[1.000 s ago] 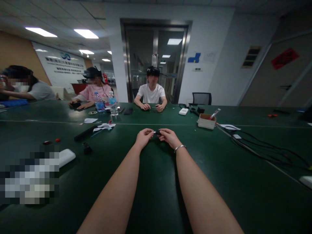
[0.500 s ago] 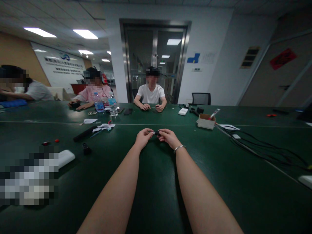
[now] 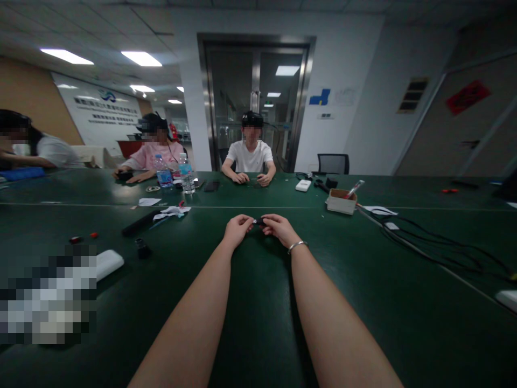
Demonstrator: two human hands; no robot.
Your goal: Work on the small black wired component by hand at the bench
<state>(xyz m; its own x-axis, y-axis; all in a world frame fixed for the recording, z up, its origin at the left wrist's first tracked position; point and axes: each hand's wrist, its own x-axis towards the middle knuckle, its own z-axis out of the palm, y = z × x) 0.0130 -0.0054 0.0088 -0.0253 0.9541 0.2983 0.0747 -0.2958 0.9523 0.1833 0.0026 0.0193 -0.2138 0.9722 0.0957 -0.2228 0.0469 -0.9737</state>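
A small dark object point(image 3: 259, 221) with a lighter, metallic-looking left end is held between my two hands above the green table point(image 3: 258, 302). My left hand point(image 3: 238, 229) pinches its left end between thumb and fingers. At its right end, my right hand point(image 3: 279, 228) closes its thumb and fingertips on the dark part. A silver bangle point(image 3: 298, 246) circles my right wrist. The fingertips cover much of the object, so its exact shape cannot be made out.
Across the table sit a person in white point(image 3: 251, 156) and a person in pink point(image 3: 155, 151). Two bottles point(image 3: 187, 175), a small box point(image 3: 341, 201), black cables point(image 3: 436, 242), a black cylinder point(image 3: 140, 222) and a white object point(image 3: 109, 263) lie around.
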